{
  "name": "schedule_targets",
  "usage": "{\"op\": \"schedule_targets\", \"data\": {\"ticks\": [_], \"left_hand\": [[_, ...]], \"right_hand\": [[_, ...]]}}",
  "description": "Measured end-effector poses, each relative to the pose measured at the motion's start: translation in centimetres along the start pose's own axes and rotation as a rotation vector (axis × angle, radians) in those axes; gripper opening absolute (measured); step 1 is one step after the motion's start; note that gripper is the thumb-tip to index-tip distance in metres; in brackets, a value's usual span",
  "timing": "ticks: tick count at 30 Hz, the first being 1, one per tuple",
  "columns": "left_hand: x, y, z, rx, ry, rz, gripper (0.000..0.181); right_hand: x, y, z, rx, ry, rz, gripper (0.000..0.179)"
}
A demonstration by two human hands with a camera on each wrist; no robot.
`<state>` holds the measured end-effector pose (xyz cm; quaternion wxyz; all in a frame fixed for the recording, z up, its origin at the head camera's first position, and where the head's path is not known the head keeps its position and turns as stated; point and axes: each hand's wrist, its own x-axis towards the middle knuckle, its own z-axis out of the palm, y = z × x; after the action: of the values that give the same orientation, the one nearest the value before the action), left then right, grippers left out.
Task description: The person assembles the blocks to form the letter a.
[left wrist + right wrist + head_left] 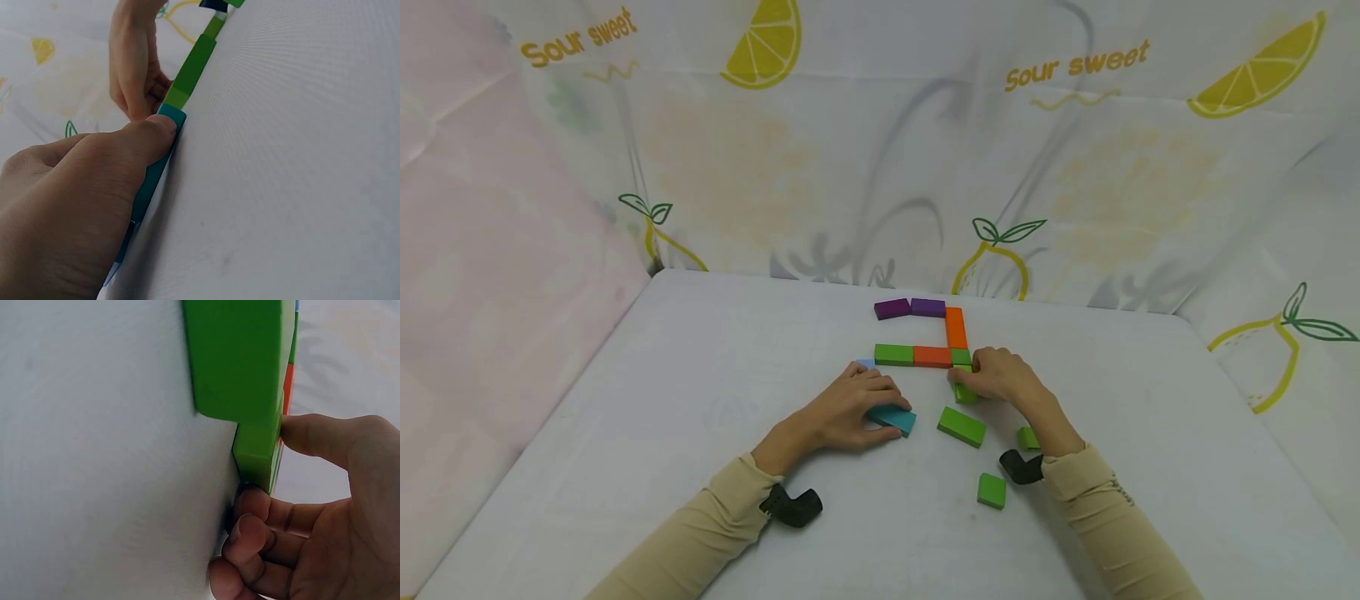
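Observation:
My left hand (853,408) grips a teal block (897,419) on the table, thumb on its near side and fingers over the far side. In the left wrist view the thumb presses along the teal block's (153,181) edge. My right hand (1003,377) pinches a light green block (966,393) between thumb and fingers, at the near end of a small green block (960,357). That small block adjoins a red-orange block (932,357), with a longer green block (893,355) to its left. In the right wrist view, fingertips touch the held green block (256,450).
An orange block (956,327) runs back from the row to two purple blocks (928,307). A pale blue block (867,363) is partly hidden by the left hand. Loose green blocks lie nearer: a long one (961,426) and two shorter ones (992,491). Patterned cloth (865,150) hangs behind.

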<state>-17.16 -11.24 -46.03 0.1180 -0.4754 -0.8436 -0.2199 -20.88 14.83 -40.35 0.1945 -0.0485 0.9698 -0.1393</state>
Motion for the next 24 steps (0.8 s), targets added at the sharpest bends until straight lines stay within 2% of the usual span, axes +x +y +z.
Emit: {"op": "schedule_targets", "data": {"ticks": [24], "left_hand": [[-0.03, 0.13, -0.17, 0.012, 0.000, 0.002, 0.028]], "right_hand": [[-0.18, 0.10, 0.11, -0.005, 0.024, -0.034, 0.048]]}}
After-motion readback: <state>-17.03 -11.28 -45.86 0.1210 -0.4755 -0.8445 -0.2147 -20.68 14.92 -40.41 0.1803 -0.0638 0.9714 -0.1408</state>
